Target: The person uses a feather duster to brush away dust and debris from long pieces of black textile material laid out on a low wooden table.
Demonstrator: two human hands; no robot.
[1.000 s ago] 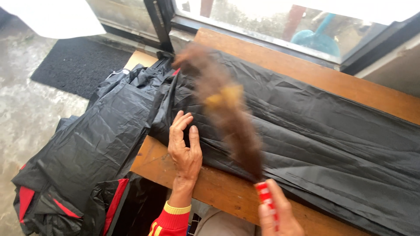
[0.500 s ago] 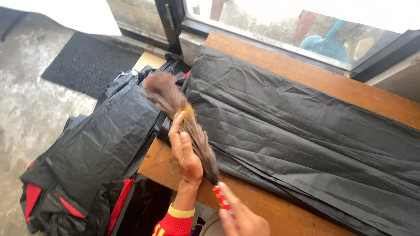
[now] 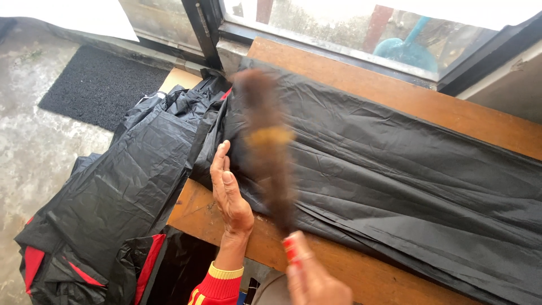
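Our right hand [image 3: 316, 277] was closed around the red handle of a brown feather duster [image 3: 268, 147], which had swung back up from half a second before and blurred above the flat black plastic sheets [image 3: 395, 169]. Our left hand [image 3: 228, 189] stood open, edge-on, beside it on the wooden table [image 3: 203, 212]. Left of that hand, limp black bags [image 3: 124, 192] hung floorward; we couldn't see anything inside them.
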